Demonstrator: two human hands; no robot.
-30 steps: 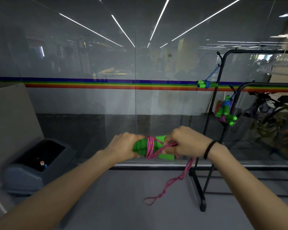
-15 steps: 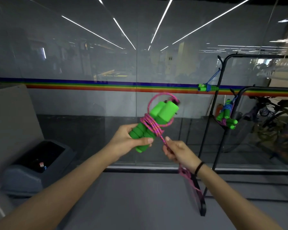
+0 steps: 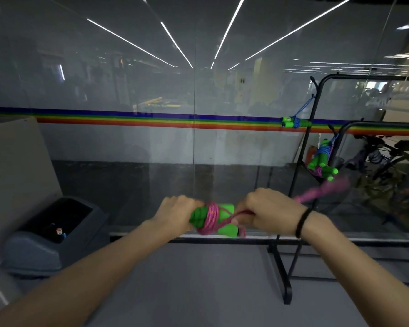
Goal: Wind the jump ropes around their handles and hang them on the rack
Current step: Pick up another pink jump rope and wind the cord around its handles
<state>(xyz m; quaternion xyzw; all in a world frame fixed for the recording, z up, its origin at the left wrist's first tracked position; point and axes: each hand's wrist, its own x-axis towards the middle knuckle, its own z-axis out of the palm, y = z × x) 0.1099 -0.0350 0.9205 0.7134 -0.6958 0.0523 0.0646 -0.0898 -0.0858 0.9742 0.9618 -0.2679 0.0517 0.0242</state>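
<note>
**Green handles (image 3: 225, 228), pink rope (image 3: 210, 219) part-wound**

The left hand (image 3: 177, 213) grips the handles' left end, held level. The right hand (image 3: 269, 208) pinches the rope at their right end; its blurred tail trails toward the rack (image 3: 364, 76), where two wound bundles (image 3: 293, 122) (image 3: 321, 159) hang at the left end.
</note>
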